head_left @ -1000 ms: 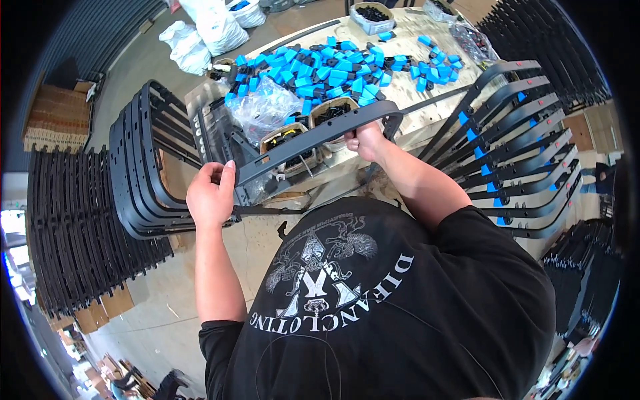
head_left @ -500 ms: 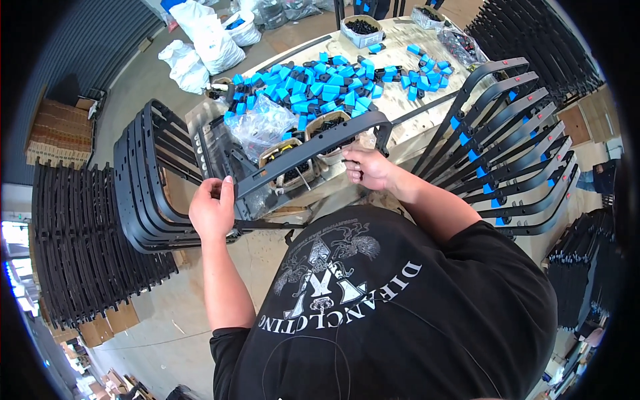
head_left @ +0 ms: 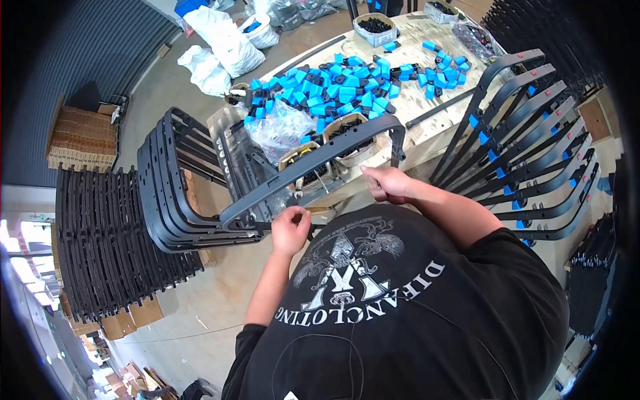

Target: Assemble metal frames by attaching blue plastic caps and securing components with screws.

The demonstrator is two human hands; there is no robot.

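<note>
Left hand (head_left: 291, 230) was clenched on the near lower end of a dark grey U-shaped plastic frame (head_left: 313, 160). Right hand (head_left: 387, 183) was closed in a fist just below the frame's far corner; grip contents could not be told. Blue-black clips (head_left: 340, 90) were piled on the table (head_left: 433, 123) beyond both hands.

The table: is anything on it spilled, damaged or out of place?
Nothing looks damaged. The blue and black parts lie in a loose heap spread over the table rather than in a box. The dark frame lies slanted across the table's near edge, with the left hand and right hand at it.
</note>
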